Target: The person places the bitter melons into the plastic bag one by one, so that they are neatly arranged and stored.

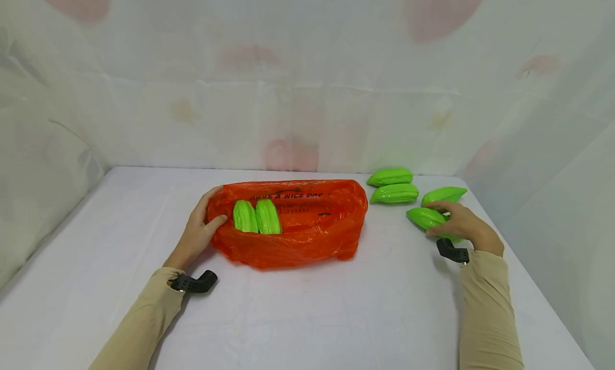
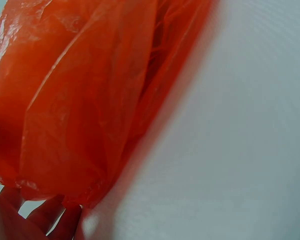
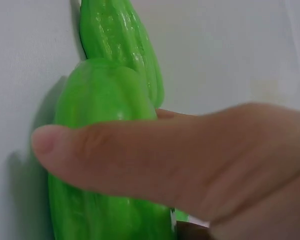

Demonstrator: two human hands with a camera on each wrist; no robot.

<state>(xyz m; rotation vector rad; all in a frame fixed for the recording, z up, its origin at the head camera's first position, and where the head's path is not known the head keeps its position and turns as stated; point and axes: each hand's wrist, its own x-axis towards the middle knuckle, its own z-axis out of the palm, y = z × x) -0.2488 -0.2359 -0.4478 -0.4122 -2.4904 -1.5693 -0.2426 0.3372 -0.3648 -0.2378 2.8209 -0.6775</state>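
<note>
An orange-red plastic bag (image 1: 307,247) lies mouth up, with two glossy green bitter melons (image 1: 257,217) inside it. My left hand (image 1: 199,226) grips the left end of its rim, thumb over the inner side. In the left wrist view, the bag's crinkled side (image 2: 80,115) hides most of the fingers (image 2: 45,215). At the right, my right hand (image 1: 458,221) holds a ridged green bitter melon (image 1: 425,218), the thumb (image 3: 100,155) laid across it in the right wrist view. Another bitter melon (image 3: 117,35) lies just behind that one.
Two more bitter melons, a rear one (image 1: 390,176) and a front one (image 1: 395,194), lie side by side at the table's back edge, right of the bag. A patterned white curtain (image 1: 307,92) rises behind the white table (image 1: 307,322), and pale sheets flank both sides.
</note>
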